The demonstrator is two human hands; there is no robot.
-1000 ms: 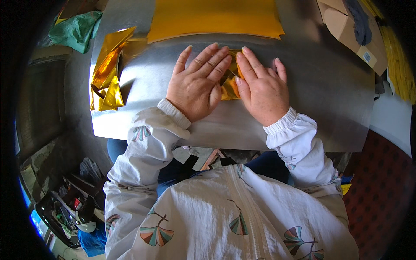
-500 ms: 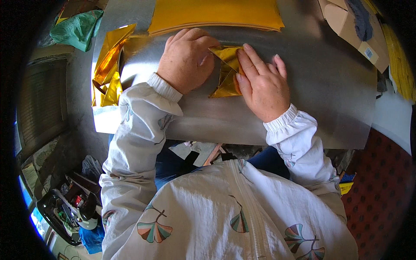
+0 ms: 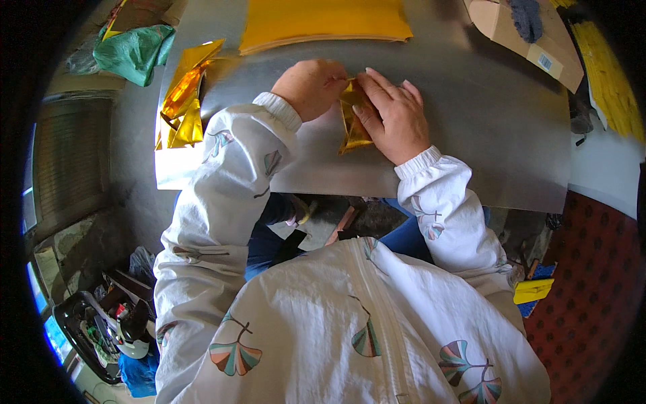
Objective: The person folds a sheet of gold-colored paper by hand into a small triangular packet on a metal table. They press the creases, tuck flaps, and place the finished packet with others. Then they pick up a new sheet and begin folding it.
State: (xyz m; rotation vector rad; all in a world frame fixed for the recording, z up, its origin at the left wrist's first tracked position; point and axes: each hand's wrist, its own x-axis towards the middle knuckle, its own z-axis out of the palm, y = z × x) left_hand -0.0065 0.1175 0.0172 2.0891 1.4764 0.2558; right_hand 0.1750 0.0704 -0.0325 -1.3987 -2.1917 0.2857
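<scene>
a folded gold foil paper (image 3: 352, 121) is pinched at its top by the left hand (image 3: 311, 87) and pressed flat on the shiny metal sheet (image 3: 484, 114) by the right hand (image 3: 393, 118), so it cannot slide.

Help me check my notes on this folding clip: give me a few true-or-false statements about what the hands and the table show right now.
1. Both hands are on a small folded piece of gold foil paper. True: the left hand pinches its top, the right hand presses its side.
2. The folded piece lies on a green cloth. False: it lies on the grey metal sheet.
3. A stack of yellow sheets lies beyond the hands. True.
4. Crumpled gold foil pieces lie right of the right hand. False: they lie to the left, near the sheet's left edge.
</scene>
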